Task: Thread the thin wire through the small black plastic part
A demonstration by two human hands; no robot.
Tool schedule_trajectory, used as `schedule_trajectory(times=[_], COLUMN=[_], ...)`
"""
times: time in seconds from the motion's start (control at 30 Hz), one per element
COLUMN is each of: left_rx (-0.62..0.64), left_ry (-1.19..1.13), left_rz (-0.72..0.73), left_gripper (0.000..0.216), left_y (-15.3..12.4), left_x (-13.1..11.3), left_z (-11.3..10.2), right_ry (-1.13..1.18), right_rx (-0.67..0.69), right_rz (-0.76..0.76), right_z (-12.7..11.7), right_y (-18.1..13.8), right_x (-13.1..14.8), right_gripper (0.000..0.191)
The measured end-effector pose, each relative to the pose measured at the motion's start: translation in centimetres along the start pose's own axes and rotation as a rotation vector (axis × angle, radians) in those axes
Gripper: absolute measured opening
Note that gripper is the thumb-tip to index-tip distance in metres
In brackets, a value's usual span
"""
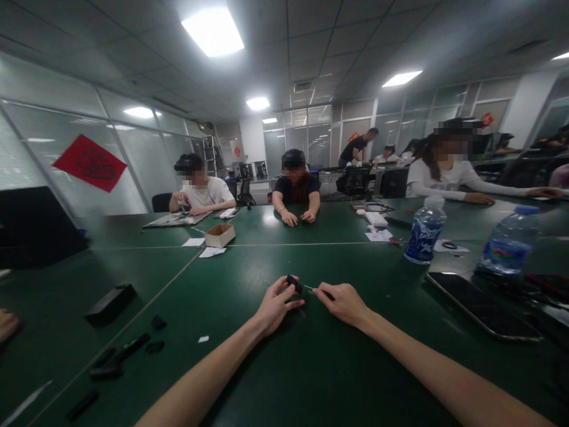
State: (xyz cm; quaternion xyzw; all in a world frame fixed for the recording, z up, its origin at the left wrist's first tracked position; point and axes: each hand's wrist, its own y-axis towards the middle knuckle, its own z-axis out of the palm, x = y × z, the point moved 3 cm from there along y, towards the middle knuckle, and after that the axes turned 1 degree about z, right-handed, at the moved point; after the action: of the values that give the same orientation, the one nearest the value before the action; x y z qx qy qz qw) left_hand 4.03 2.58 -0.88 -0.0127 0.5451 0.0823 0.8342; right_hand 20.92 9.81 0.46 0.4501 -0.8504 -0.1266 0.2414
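My left hand point(276, 305) pinches a small black part point(294, 284) between thumb and fingers, just above the green table. Its exact kind is too small to make out. In my right hand point(344, 301) is a slim screwdriver point(308, 287), its thin metal shaft pointing left toward the black part. The shaft's tip appears close to the part; whether they touch I cannot tell. Most of the screwdriver's dark handle is hidden by my closed fingers.
Several black pieces point(133, 347) and a black box point(111, 303) lie on the left. A phone point(480, 302), a blue-labelled bottle point(424, 231) and another bottle point(509, 240) are right. A small carton point(219, 235) stands ahead. Co-workers sit across the green table point(249, 379).
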Motion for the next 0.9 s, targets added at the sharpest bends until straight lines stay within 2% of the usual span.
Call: schedule_trajectory(times=[0.47,0.63,0.9], left_rx=[-0.006,0.035,-0.013], left_ry=[0.003,0.102,0.2], left_rz=[-0.007,-0.028,0.04], left_gripper=[0.032,0.033,0.022], left_y=[-0.19,-0.29,-0.28], left_x=[-0.51,-0.44,-0.35], left_z=[0.28,0.22,0.11], right_ry=[-0.011,0.01,0.058], right_rx=[0.005,0.03,0.028], right_rz=[-0.01,0.003,0.003], right_z=[-0.07,0.05,-0.19], right_y=[0.02,0.15,0.16], right_x=[0.29,0.3,0.68], right_gripper=[0.048,0.042,0.04])
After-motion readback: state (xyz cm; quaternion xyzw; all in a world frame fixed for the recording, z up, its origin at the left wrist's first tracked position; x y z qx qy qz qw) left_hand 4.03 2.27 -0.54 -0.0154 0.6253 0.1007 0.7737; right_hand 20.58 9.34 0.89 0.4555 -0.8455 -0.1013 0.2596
